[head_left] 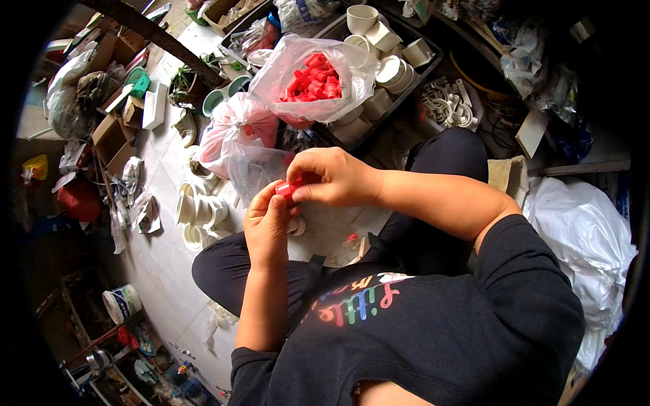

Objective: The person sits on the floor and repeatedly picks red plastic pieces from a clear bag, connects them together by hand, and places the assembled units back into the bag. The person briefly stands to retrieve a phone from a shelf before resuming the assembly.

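Over my crossed legs, both hands meet at a small red plastic fitting, short and round like a pipe cap. My left hand grips it from below between thumb and fingers. From the right, my right hand pinches its other end, and its fingers hide part of the piece. Just beyond the hands stands an open clear plastic bag filled with similar red fittings. A tied pinkish bag sits left of it, with a loose clear bag close to my fingers.
White plastic fittings stand on the tiled floor at left. A black crate holds white cups and fittings behind the bags. White rings fill a container at far right. A large white sack lies at my right.
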Action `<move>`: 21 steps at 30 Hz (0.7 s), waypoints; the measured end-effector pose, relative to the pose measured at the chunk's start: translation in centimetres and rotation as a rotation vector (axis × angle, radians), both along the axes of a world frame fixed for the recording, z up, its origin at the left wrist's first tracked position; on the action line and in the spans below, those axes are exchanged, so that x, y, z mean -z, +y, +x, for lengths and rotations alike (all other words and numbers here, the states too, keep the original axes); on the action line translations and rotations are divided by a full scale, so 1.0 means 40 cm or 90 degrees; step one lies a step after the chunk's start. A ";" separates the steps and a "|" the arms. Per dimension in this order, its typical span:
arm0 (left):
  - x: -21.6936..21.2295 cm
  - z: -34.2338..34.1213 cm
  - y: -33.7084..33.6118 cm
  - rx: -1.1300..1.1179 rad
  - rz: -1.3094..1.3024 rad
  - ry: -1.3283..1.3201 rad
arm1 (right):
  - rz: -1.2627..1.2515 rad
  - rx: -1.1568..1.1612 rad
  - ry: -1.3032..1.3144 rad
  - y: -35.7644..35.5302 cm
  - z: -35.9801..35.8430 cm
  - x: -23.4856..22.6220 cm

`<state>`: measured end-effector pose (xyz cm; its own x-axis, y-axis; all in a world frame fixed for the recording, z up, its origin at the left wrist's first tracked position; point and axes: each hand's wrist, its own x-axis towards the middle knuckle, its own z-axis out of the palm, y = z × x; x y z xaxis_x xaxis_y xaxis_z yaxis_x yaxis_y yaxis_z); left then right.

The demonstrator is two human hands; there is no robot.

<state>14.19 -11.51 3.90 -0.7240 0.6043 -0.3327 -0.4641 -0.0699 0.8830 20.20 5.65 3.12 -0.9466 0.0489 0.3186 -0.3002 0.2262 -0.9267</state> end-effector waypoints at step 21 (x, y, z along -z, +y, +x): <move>-0.473 -0.045 0.107 0.006 0.225 0.826 | 0.061 0.001 -0.123 0.009 -0.018 0.026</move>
<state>12.41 -7.24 22.81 -0.3906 0.5208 0.7591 0.6862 -0.3849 0.6172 19.48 6.03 2.08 -0.9905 0.0287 0.1344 -0.1186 0.3157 -0.9414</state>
